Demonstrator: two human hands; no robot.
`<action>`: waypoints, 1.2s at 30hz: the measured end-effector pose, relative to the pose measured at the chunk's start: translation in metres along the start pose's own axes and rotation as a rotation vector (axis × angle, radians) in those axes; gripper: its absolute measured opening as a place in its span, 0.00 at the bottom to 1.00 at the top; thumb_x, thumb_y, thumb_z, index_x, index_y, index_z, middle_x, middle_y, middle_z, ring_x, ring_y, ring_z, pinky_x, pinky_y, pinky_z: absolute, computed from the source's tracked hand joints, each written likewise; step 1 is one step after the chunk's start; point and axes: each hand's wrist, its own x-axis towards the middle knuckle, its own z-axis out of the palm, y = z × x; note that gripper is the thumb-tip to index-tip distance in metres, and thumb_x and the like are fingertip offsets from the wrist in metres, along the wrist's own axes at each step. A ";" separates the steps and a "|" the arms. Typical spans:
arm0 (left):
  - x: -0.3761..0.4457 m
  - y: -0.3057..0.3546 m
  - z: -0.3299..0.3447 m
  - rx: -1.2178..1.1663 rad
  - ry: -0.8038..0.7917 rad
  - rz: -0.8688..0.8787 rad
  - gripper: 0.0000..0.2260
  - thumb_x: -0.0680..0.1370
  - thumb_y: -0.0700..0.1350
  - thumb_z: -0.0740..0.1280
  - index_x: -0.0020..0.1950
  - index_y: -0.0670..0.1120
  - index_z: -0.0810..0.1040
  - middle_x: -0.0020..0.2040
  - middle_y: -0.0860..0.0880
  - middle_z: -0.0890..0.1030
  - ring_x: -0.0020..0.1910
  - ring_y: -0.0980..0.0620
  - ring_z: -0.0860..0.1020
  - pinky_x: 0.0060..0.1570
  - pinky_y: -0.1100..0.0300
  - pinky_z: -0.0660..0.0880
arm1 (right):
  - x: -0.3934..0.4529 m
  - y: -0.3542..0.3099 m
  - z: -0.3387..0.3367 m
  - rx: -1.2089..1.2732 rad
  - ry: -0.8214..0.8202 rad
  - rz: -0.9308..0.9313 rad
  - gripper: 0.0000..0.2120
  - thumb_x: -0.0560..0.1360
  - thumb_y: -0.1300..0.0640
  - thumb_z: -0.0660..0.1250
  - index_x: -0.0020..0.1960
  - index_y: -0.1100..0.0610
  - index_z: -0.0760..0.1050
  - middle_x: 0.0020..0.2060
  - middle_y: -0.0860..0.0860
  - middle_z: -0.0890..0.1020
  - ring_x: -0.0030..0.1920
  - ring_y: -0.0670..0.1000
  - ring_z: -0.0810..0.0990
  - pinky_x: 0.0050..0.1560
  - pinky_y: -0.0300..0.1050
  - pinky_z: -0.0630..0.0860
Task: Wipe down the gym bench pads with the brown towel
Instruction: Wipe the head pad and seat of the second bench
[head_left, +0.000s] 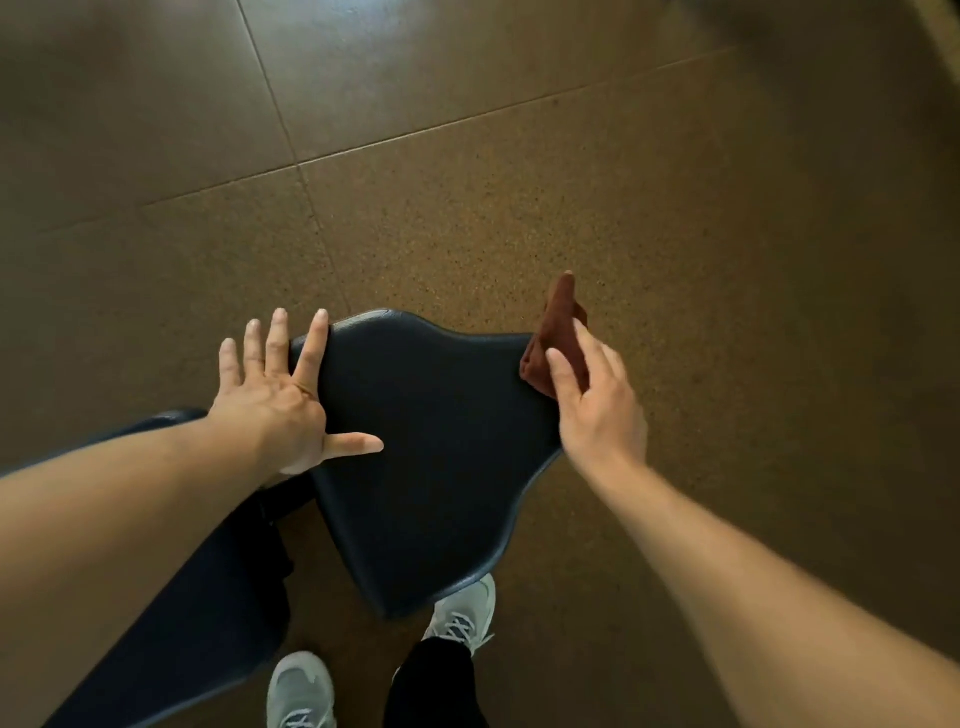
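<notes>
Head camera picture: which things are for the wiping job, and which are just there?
For the job:
- brown towel, held by the right hand at the pad's edge
- dark seat pad, with the left hand pressed flat on it
- second dark pad, lower left

Just there:
- speckled floor
- grey shoes

Head cam, looks steeply down, close to pad (431, 447)

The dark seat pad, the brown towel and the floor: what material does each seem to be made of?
The dark, smooth seat pad looks like vinyl or synthetic leather: faint sheen, rounded moulded edge. The folded brown towel, held by the right hand, looks like soft matte cloth. The brown speckled floor seems to be rubber or cork tiles, with visible seams.
</notes>
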 end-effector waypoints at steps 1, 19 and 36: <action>-0.001 0.001 0.001 0.000 0.000 0.000 0.61 0.56 0.85 0.49 0.59 0.52 0.08 0.78 0.40 0.27 0.79 0.38 0.31 0.77 0.40 0.36 | -0.020 0.002 0.013 0.048 0.073 0.034 0.29 0.83 0.35 0.51 0.82 0.43 0.61 0.80 0.48 0.66 0.77 0.54 0.68 0.69 0.58 0.74; -0.017 -0.082 0.055 -0.314 0.355 0.476 0.44 0.74 0.74 0.55 0.82 0.56 0.40 0.83 0.51 0.42 0.81 0.49 0.39 0.79 0.45 0.40 | -0.204 0.007 0.127 -0.501 0.134 -0.641 0.39 0.74 0.34 0.70 0.80 0.46 0.64 0.79 0.52 0.67 0.81 0.58 0.61 0.78 0.69 0.57; -0.076 -0.385 0.204 -0.313 0.284 0.162 0.40 0.76 0.73 0.50 0.82 0.57 0.40 0.83 0.50 0.50 0.82 0.49 0.44 0.79 0.45 0.43 | -0.323 -0.220 0.268 -0.514 -0.095 -0.410 0.33 0.81 0.27 0.41 0.81 0.38 0.61 0.82 0.48 0.60 0.82 0.57 0.55 0.78 0.64 0.53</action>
